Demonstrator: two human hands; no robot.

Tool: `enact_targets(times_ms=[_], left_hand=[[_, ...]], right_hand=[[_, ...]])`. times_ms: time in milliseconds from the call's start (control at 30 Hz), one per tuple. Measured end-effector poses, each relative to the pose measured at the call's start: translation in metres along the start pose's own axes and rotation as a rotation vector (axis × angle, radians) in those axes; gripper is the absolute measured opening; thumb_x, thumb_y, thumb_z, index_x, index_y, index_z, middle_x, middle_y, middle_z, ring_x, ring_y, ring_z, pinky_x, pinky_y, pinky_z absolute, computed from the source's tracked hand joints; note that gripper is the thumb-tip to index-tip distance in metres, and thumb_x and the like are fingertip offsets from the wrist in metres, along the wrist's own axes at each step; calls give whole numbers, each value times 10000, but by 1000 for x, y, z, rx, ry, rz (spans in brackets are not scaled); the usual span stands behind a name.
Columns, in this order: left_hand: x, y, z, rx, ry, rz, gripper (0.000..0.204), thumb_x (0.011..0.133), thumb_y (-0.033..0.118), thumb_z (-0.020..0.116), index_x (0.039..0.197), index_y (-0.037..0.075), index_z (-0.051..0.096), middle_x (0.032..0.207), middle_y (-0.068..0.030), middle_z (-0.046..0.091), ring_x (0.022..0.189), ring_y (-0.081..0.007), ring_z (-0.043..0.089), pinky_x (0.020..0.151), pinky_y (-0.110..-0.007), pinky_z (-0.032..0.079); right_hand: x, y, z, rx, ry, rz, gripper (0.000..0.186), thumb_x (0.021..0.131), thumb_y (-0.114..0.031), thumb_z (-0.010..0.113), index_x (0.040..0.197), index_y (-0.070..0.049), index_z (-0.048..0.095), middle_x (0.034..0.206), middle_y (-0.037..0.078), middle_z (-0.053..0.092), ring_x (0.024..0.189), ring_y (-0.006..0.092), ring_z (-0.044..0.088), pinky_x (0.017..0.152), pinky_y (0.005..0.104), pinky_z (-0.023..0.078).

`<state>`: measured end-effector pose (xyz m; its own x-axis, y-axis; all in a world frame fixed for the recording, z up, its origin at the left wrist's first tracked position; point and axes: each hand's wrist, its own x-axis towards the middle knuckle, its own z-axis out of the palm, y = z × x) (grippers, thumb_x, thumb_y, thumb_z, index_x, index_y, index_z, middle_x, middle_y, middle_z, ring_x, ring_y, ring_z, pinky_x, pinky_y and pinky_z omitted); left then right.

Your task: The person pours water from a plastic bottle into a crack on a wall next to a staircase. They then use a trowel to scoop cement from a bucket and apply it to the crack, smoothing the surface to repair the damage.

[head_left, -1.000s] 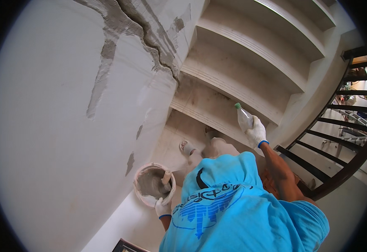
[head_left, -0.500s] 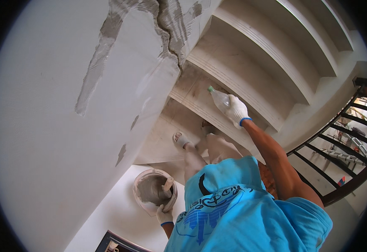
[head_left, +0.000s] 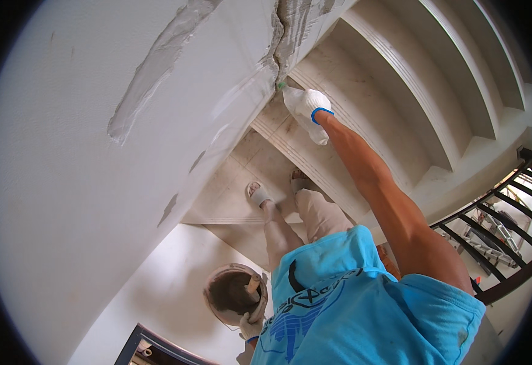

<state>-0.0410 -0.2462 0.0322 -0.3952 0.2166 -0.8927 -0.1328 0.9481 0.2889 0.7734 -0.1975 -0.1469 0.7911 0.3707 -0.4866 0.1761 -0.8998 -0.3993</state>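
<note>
The right hand, in a white glove with a blue cuff, is raised to the cracked seam in the curved white wall. Its fingers are wrapped tight around a clear plastic bottle, whose green tip sits just past the fingers, at the foot of the crack. The step in hand looks like wetting or filling the crack from the bottle; what the bottle holds cannot be made out. The next move probably calls for keeping the tip on the seam and squeezing steadily while following the split.

Far below those fingers, the left hand, also gloved, grips the rim of a round mixing bucket. Inside is dark grey, paste-like material, and a wooden tool handle stands in it. Beyond lie pale stair treads and a dark railing.
</note>
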Motion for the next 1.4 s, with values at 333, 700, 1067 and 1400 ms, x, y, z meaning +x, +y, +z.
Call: enact_targets(times_ms=[333,700,1067,1400], left_hand=[[7,25,11,-42,-92,17,220,996,115,623,1125,-62,603,1156,-196,634,1110,-341,654,919,-501,580],[-17,78,85,193,-304,296,281,1010,128,621,1206,-74,620,1203,-199,668,1123,-349,685,888,-477,605],[-30,109,136,291,-396,377,560,925,117,678,1453,12,528,1322,-164,646,1160,-368,694,891,-518,612],[-13,121,135,312,-396,314,578,955,80,619,1504,-14,464,1381,-210,608,1225,-428,665,962,-580,597]], right_hand=[[-59,42,31,269,57,109,699,738,-419,804,1299,-14,707,1176,272,761,1137,439,721,991,469,557],[-194,141,33,488,159,302,861,668,-219,881,1458,-53,582,1280,234,735,1206,380,711,1055,429,545],[-276,213,44,544,271,409,880,637,-179,871,1448,-26,566,1259,211,724,1193,355,701,1060,419,533],[-247,219,0,696,544,443,785,672,-124,831,1405,-17,570,1242,217,723,1193,370,701,1039,425,541]])
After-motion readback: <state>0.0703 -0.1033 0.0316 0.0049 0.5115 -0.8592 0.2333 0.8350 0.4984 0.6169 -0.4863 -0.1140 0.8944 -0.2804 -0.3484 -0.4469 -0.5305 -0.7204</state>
